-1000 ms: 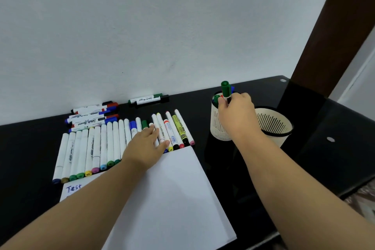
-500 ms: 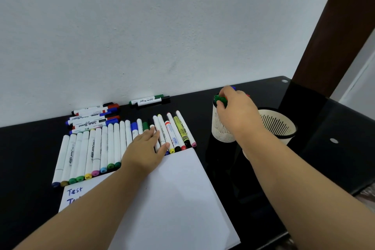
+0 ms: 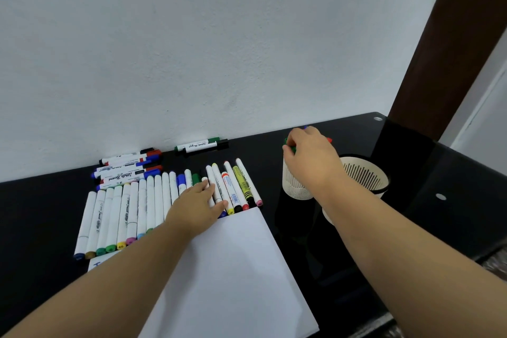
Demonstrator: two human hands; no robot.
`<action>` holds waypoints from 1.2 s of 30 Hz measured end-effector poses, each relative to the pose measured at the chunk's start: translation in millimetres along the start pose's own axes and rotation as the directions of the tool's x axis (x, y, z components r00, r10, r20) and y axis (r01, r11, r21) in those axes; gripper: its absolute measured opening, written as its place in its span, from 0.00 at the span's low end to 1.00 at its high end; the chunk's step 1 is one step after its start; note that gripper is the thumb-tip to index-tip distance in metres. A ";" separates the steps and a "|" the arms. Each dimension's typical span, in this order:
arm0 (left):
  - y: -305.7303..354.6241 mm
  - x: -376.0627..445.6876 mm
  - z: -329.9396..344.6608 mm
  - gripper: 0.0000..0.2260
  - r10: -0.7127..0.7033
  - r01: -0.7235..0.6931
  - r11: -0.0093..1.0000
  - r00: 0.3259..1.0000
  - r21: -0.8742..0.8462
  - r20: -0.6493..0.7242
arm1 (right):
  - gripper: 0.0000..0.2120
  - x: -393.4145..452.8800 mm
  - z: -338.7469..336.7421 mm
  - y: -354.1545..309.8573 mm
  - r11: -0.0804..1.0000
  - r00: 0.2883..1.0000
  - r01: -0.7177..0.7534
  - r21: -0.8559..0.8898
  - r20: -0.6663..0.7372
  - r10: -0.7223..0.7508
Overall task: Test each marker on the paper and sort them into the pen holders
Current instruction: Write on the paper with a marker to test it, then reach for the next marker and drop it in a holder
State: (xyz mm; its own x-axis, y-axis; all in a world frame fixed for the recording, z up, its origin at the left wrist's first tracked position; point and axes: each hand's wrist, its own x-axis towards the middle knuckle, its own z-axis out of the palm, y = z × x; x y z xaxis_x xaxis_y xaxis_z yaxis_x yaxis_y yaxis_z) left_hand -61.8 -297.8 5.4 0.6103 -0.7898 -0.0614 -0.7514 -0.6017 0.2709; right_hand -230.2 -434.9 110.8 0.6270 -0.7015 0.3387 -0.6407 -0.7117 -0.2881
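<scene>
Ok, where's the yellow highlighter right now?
In the head view the yellow highlighter lies near the right end of the marker row, above the paper's top edge, just right of the left hand.

Left hand (image 3: pixel 198 207) flat — right hand (image 3: pixel 311 158) curled

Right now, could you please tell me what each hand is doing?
Left hand: open, resting flat on the row of markers.
Right hand: fingers curled over the pen holder; grip cannot be told.
</scene>
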 end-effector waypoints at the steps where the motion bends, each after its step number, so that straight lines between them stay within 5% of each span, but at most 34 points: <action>1: 0.5 -0.5 -3.8 0.29 0.003 -0.004 1.000 1.000 0.008 0.006 | 0.12 -0.1 -1.8 -3.5 1.000 1.000 0.027 0.002 0.000 -0.027; 21: -45.7 17.6 -12.1 0.28 0.040 -0.040 0.999 0.999 -0.021 -0.018 | 0.11 68.1 102.7 -75.6 0.952 0.913 0.307 0.014 0.279 -0.298; 31: -54.8 21.1 -0.6 0.28 0.084 -0.088 0.995 0.992 -0.052 -0.090 | 0.28 148.4 174.4 -84.2 0.939 0.846 0.342 -0.041 0.449 -0.288; 36: -55.5 21.4 0.9 0.29 0.110 -0.116 0.992 0.988 -0.045 -0.108 | 0.27 162.8 194.5 -80.0 0.913 0.836 0.401 -0.072 0.436 -0.333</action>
State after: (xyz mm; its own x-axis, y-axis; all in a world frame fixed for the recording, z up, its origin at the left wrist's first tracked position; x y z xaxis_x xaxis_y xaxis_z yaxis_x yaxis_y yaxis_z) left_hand -7.3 -281.4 -11.8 0.5472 -0.8338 0.0731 -0.8049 -0.5002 0.3193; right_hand 9.3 -499.2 14.7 0.9308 -0.3652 -0.0119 -0.3653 -0.9288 -0.0624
